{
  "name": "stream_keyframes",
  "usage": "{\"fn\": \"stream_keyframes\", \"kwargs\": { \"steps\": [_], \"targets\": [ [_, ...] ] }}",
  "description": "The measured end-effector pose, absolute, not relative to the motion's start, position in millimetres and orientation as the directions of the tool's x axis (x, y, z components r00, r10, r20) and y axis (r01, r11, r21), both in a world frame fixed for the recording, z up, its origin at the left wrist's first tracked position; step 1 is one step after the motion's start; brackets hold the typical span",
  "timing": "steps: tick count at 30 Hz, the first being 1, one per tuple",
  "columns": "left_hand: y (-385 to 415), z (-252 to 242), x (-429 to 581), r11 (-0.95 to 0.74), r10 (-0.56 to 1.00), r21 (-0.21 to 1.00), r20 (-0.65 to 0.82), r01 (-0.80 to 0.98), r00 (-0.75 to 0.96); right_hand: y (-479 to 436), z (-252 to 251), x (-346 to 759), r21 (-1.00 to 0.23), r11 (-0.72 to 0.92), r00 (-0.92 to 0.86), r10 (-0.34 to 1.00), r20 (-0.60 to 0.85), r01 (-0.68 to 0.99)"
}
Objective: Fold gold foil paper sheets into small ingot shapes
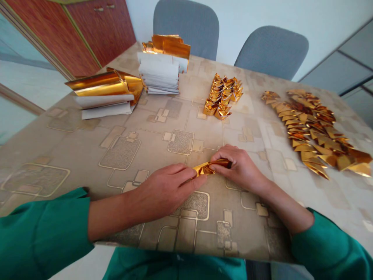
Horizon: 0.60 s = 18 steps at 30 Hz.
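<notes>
Nearest me, below the desk's edge, my green clothing (175,264) shows only in part, and both green sleeves (58,221) run out of view at the lower corners. My left fingers (186,173) and thumb are closed on the near-left end of a folded gold paper (204,168), while my right fingers (225,151) and thumb pinch its other end, just above the patterned desk (154,151). My grip covers both ends, so I can't make out the whole fold; my outer left fingers are tucked out of sight behind the hand. Beyond my fingers and slightly right sits a tight cluster of small gold pieces (211,105), too crowded to count. Well to the right of my fingers spreads a larger pile of folded gold pieces (300,132), overlapping so the lower ones are mostly hidden. Ahead and far left lie curled gold-and-white sheets (101,86); just beyond them a white-edged stack (159,76) has gold sheets on it, their undersides hidden. Past the desk, two grey chairs (186,27) show only their backs, and a reddish cabinet (99,31) at far left is cut off by the top edge.
</notes>
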<state>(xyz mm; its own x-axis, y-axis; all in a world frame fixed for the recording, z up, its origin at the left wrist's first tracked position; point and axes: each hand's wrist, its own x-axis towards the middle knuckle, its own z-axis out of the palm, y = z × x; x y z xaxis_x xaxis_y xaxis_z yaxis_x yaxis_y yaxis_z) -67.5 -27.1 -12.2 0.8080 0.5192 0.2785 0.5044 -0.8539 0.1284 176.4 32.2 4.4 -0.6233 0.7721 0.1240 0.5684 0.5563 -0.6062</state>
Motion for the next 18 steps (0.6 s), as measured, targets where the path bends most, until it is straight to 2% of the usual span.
{"fn": "stream_keyframes", "kwargs": {
  "steps": [18],
  "targets": [
    [-27.1,-9.0,-66.7,-0.86,0.505,0.077,0.266,0.504,0.821,35.7,2.9,169.9,-0.532,0.631,-0.664,0.73,0.161,0.564]
  ]
}}
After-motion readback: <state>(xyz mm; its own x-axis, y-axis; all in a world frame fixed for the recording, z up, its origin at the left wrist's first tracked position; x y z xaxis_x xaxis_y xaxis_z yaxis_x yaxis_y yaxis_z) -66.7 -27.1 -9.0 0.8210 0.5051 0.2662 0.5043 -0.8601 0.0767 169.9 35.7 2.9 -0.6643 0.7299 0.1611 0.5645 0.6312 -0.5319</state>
